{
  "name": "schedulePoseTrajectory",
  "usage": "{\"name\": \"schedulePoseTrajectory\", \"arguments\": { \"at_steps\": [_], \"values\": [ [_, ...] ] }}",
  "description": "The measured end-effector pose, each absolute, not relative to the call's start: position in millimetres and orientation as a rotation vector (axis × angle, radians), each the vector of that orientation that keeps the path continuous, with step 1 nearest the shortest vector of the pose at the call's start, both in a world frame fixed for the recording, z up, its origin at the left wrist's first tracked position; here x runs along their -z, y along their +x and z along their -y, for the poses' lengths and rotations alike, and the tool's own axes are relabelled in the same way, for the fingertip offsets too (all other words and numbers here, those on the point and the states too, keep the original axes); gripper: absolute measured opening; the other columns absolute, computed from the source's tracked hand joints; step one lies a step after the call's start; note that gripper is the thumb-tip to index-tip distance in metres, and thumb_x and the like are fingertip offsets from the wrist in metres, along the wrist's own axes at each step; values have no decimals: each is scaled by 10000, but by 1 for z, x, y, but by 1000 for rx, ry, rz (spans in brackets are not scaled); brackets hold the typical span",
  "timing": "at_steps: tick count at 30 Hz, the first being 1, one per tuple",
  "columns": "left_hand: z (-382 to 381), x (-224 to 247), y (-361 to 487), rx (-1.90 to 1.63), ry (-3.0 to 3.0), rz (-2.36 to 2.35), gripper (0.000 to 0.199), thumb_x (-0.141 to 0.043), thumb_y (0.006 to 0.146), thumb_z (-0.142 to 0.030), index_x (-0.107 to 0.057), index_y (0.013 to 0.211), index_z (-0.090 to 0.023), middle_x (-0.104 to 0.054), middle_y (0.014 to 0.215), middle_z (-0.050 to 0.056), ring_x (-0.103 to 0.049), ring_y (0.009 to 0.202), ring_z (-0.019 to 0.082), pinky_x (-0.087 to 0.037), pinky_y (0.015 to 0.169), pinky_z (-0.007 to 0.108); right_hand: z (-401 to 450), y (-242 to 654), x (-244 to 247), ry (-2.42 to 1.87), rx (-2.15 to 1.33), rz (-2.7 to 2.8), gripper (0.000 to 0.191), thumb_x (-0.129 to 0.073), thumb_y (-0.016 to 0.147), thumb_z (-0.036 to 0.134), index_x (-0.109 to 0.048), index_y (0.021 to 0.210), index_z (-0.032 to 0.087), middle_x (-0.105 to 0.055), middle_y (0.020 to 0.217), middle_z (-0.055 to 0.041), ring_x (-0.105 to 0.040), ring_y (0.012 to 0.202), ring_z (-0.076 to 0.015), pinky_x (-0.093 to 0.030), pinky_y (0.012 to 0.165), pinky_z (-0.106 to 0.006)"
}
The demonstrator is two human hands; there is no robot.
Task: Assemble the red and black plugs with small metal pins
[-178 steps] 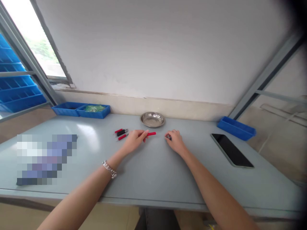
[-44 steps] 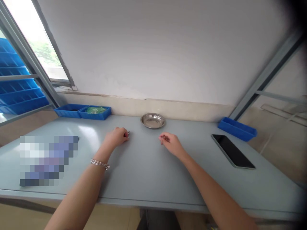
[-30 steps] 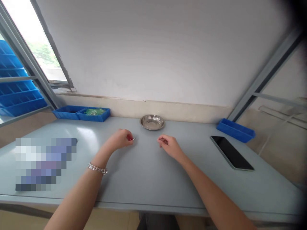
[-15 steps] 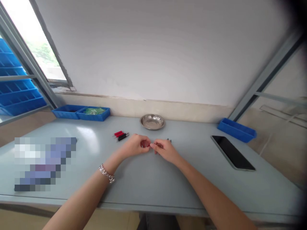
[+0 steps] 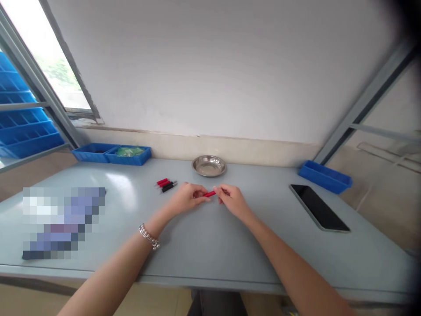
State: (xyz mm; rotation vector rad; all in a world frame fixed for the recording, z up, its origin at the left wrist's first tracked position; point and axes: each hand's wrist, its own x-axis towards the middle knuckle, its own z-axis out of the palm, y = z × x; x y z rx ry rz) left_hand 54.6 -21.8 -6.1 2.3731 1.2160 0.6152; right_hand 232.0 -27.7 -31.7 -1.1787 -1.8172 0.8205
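Observation:
Between my two hands, over the middle of the table, is a small red rod [image 5: 209, 194], its make too small to tell. My left hand [image 5: 190, 196], with a silver bracelet on the wrist, grips the rod's left end between thumb and fingers. At the right end, the thumb and fingers of my right hand [image 5: 230, 197] pinch it closed. To the left of my left hand lie several similar pieces with thin metal ends: red rods [image 5: 163, 183] and black rods [image 5: 167, 188]. A shallow round metal dish [image 5: 209, 173] stands just beyond my hands.
Blue bins [image 5: 94, 153] stand at the back left, one with green plastic bags [image 5: 129, 152]. A blurred-out object [image 5: 66, 224] lies at left. At right are a dark-screened phone [image 5: 319, 208] and a long blue bin [image 5: 324, 177]. The wall [image 5: 210, 79] closes the back.
More of the red rod now shows between my hands. My right hand has moved slightly right and up, covering small dark pieces seen beside it before. My left hand has barely moved.

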Motion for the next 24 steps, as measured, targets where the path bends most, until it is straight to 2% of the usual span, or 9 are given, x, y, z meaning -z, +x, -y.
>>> {"name": "schedulePoseTrajectory", "arguments": {
  "at_steps": [5,11,14,18,24],
  "values": [
    [22,7,55,-551,2345,-1196,277,-445,794,-357,-625,775,-148,-564,514,-9,-458,467,85,-343,507,195,29,232,31,-1148,-772,1867,366,-368,813,428,-387,535,191,-399,484,32,-355,469,-90,-291,480,-216],
    [20,9,53,-579,2396,-1215,282,-407,812,-321,-610,713,-153,-572,535,-8,-475,484,88,-345,526,193,28,233,30,-1094,-863,1817,155,-445,775,346,-484,736,201,-455,544,42,-415,504,-95,-349,520,-218],
    [20,10,53,-587,2408,-1225,269,-408,811,-313,-611,738,-154,-582,552,-5,-474,486,86,-343,526,191,27,232,29,-1091,-976,1735,156,-492,744,344,-496,795,197,-488,555,39,-464,516,-101,-385,533,-230],
    [20,11,55,-568,2420,-1220,251,-415,807,-304,-617,773,-160,-586,565,-6,-465,483,82,-340,522,188,28,231,27,-1078,-1116,1633,200,-514,733,390,-489,764,193,-536,554,29,-503,495,-103,-414,524,-243],
    [21,12,55,-550,2426,-1190,260,-401,815,-304,-607,748,-160,-570,554,-11,-455,480,81,-341,521,191,28,233,26,-1075,-1127,1603,217,-557,703,379,-487,667,178,-573,567,8,-538,502,-107,-432,548,-257]
  ]
}}
